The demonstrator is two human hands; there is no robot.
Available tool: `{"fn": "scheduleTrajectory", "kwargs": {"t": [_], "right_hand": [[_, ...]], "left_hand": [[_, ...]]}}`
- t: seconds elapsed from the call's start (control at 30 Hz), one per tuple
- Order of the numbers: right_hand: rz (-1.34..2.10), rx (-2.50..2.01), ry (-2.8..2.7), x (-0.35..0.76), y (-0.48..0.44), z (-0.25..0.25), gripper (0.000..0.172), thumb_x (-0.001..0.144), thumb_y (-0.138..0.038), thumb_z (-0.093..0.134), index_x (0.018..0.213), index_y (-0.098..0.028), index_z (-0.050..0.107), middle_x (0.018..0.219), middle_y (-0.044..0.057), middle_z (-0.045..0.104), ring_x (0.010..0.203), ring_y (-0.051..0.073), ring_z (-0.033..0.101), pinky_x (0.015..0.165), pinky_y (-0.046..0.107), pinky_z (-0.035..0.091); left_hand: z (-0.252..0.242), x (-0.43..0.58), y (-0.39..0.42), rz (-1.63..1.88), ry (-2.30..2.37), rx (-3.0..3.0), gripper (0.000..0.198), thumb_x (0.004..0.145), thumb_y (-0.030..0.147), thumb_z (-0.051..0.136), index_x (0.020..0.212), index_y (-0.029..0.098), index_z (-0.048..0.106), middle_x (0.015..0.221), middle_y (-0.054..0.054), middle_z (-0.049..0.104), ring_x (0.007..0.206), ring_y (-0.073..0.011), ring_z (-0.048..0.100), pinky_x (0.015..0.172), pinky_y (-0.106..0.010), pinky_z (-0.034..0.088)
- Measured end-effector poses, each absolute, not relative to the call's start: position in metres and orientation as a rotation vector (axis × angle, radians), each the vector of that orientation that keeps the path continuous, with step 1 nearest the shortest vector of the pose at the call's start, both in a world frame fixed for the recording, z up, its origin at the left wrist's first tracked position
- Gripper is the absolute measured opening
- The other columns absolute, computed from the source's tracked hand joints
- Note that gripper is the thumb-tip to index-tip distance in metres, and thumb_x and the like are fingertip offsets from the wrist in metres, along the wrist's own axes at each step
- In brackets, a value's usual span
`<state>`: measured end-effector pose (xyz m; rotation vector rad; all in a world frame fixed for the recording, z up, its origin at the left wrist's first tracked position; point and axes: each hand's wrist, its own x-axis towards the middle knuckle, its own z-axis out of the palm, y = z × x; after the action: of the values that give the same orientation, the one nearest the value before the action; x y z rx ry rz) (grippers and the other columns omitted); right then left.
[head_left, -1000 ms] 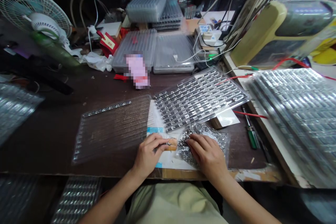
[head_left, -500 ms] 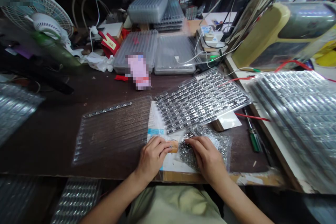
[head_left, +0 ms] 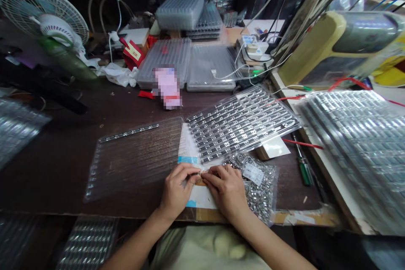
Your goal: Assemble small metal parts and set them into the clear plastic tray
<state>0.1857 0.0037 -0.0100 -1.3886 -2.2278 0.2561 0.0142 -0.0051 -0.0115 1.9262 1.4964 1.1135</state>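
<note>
Both hands meet over a small tan block [head_left: 200,182] on a white paper [head_left: 202,196] near the table's front edge. My left hand [head_left: 179,185] pinches something too small to make out, its fingertips at the block. Close against it, my right hand [head_left: 226,185] has thumb and fingers pressed together; what they hold is hidden. Beside the right hand lies a clear bag of small shiny metal parts [head_left: 261,198] with a white label. Behind the hands, a clear tray [head_left: 243,122] bears rows of metal connectors. To the left, another ribbed tray [head_left: 136,160] has one row of connectors along its far edge.
A green-handled screwdriver [head_left: 305,171] lies at the right, beside a raised ledge with stacked filled trays [head_left: 354,143]. Further back are closed plastic trays [head_left: 210,67], a pink item [head_left: 167,86] and cables. A fan [head_left: 44,12] stands at the back left.
My right hand has moved left from the bag of metal parts to the tan block, meeting my left hand. My left hand has shifted slightly left. The bag's label is now uncovered.
</note>
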Motion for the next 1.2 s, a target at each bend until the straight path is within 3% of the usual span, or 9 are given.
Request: {"fn": "scheduleTrajectory", "kwargs": {"t": [0.17,0.37,0.77,0.97,1.2], "right_hand": [[0.044,-1.422,-2.266,0.208,0.004,-0.008,0.025,0.094,-0.025,0.047,0.111,-0.023,0.065,0.108,0.005,0.066,0.099,0.020,0.053,0.083,0.033,0.035],[-0.036,-1.442,-2.281,0.231,0.019,-0.006,0.026,0.094,-0.019,0.043,0.109,-0.019,0.064,0.116,0.006,0.065,0.111,0.021,0.053,0.092,0.035,0.032],[-0.007,-1.298,-2.343,0.237,0.033,0.011,0.020,0.093,-0.023,0.049,0.104,-0.021,0.065,0.106,0.004,0.067,0.102,0.021,0.054,0.088,0.036,0.035],[-0.015,-1.263,-2.533,0.241,0.002,-0.001,0.026,0.089,-0.014,0.051,0.111,-0.022,0.063,0.107,0.004,0.066,0.096,0.020,0.054,0.087,0.035,0.034],[0.085,-1.205,-2.426,0.244,-0.001,-0.005,0.021,0.093,-0.015,0.044,0.099,-0.019,0.064,0.097,0.005,0.066,0.089,0.019,0.053,0.083,0.033,0.036]], "left_hand": [[-0.006,0.027,-0.003,0.866,1.518,2.197,0.011,0.090,0.014,0.051,0.095,0.020,0.060,0.094,-0.004,0.069,0.089,-0.0193,0.060,0.079,-0.033,0.043],[-0.002,0.030,0.005,0.788,1.584,2.353,0.009,0.088,0.015,0.055,0.095,0.020,0.059,0.090,-0.002,0.071,0.086,-0.0202,0.061,0.080,-0.037,0.036],[0.007,0.026,0.023,0.759,1.564,2.285,0.011,0.089,0.018,0.053,0.094,0.020,0.062,0.091,-0.004,0.070,0.087,-0.0195,0.061,0.084,-0.036,0.039],[0.006,0.021,0.012,0.953,1.474,1.967,0.012,0.088,0.018,0.054,0.092,0.020,0.066,0.089,-0.004,0.066,0.086,-0.0163,0.062,0.077,-0.027,0.047],[-0.003,0.040,0.001,0.976,1.381,2.020,0.011,0.083,0.019,0.064,0.092,0.021,0.070,0.083,-0.004,0.065,0.082,-0.0166,0.060,0.074,-0.028,0.049]]}}
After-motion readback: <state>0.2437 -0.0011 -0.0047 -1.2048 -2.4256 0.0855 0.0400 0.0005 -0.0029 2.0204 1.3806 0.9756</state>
